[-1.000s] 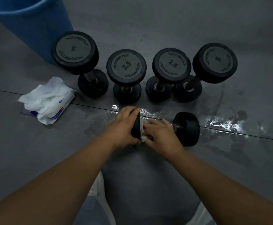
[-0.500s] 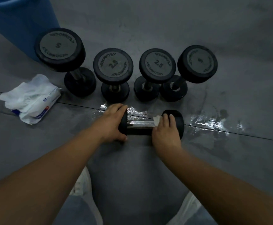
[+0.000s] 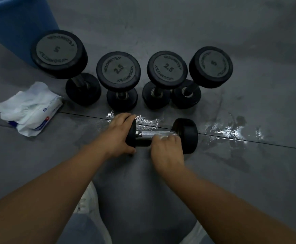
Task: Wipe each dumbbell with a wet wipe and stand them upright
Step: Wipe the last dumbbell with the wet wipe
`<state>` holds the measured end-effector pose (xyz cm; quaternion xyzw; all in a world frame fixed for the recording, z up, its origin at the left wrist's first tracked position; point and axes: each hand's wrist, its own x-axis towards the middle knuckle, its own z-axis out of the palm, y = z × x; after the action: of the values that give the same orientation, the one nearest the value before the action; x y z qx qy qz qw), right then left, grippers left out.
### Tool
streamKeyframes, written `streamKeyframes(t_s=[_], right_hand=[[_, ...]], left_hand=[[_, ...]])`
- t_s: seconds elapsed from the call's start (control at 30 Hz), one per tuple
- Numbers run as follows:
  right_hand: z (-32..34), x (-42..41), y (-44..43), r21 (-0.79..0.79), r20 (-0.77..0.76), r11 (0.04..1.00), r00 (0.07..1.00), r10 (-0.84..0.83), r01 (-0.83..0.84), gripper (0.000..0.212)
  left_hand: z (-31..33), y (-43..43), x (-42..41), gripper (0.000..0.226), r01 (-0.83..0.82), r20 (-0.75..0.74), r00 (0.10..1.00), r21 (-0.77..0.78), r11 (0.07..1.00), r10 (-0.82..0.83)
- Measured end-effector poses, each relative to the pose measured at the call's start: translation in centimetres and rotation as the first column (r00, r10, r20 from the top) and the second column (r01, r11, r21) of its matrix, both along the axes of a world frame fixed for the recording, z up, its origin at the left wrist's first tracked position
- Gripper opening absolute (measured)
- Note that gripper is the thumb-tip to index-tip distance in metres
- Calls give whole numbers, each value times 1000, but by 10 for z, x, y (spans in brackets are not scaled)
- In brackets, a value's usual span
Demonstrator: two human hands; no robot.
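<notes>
The dumbbell (image 3: 187, 136) being wiped lies on its side on the grey floor (image 3: 249, 50). Its chrome handle runs left to right along a floor seam, just in front of the standing row. The left hand (image 3: 120, 136) grips the dumbbell's left head, fingers wrapped over its top edge. The right hand (image 3: 166, 152) curls over the near side of the handle, close to the right head. We read the pale scrap under its fingertips as the wet wipe (image 3: 162, 137), though blur leaves its outline unclear.

Behind it, we count four weights standing upright in a row:
- left 5 dumbbell (image 3: 59, 53)
- left 2.5 dumbbell (image 3: 118, 70)
- right 2.5 dumbbell (image 3: 167, 69)
- right 5 dumbbell (image 3: 211, 66)

The bases of the last two sit just beside each other.

A wet patch (image 3: 223, 132) glistens on the floor behind the handle and to its right. An opened wipe pack (image 3: 29, 110), with tissue bunched out of its top, lies well to the left. A blue bin (image 3: 18, 23) stands behind the left 5 dumbbell.
</notes>
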<state>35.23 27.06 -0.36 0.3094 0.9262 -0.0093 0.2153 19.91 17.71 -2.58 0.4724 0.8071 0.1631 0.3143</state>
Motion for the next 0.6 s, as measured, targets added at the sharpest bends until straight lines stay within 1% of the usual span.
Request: streamKeyframes(t_s=[0.07, 0.1, 0.13, 0.17, 0.2, 0.23, 0.27, 0.3, 0.33, 0.37, 0.4, 0.43, 0.5, 0.57, 0.6], right_hand=[[-14, 4, 7, -37, -223, 996, 971, -82, 76, 15], [-19, 10, 5, -79, -329, 990, 935, -134, 114, 14], [-28, 16, -4, -159, -418, 976, 885, -205, 152, 16], [-34, 22, -15, -318, -454, 924, 822, -343, 210, 16], [-38, 22, -24, -527, -413, 787, 713, -567, 320, 13], [-38, 13, -25, -747, -284, 507, 483, -828, 431, 10], [-39, -1, -18, -899, -29, 88, 141, -990, 428, 13], [-39, -15, -8, -909, 271, -300, -137, -953, 291, 18], [-38, -25, 1, -845, 478, -526, -301, -825, 100, 21], [-35, -31, 8, -775, 600, -630, -374, -708, -50, 23], [-30, -34, 10, -726, 664, -674, -393, -636, -136, 22], [-22, -33, 10, -691, 704, -704, -373, -604, -165, 20], [-8, -23, 7, -649, 746, -732, -362, -560, -206, 18], [-5, -20, 7, -648, 748, -737, -343, -568, -191, 24], [-6, -22, 8, -649, 745, -740, -350, -568, -178, 26]], left_hand=[[2, 1, -2, 124, -2, 18, 1000, -16, 1000, 3], [2, 2, -2, 124, -6, 29, 1000, -25, 1000, 7], [2, 3, -3, 124, -11, 35, 999, -28, 1000, 12], [2, 3, -3, 124, -14, 34, 999, -27, 1000, 15], [2, 3, -3, 124, -14, 29, 999, -26, 1000, 15], [2, 2, -1, 124, -18, 22, 1000, -25, 1000, 18], [1, 1, 0, 124, -23, 14, 1000, -25, 999, 24], [0, 0, 1, 124, -21, 2, 1000, -24, 999, 21], [0, -1, 3, 124, -14, -7, 1000, -26, 1000, 14], [0, -2, 4, 124, -12, -12, 1000, -19, 1000, 12], [-1, -2, 3, 124, -16, -12, 1000, -8, 1000, 16], [-1, -1, 2, 123, -18, -2, 1000, -8, 1000, 18], [-2, 1, -1, 122, -32, 25, 999, -17, 999, 33], [-2, 2, -2, 122, -42, 32, 999, -18, 999, 42], [-1, 2, -1, 122, -34, 29, 999, -21, 999, 35]])
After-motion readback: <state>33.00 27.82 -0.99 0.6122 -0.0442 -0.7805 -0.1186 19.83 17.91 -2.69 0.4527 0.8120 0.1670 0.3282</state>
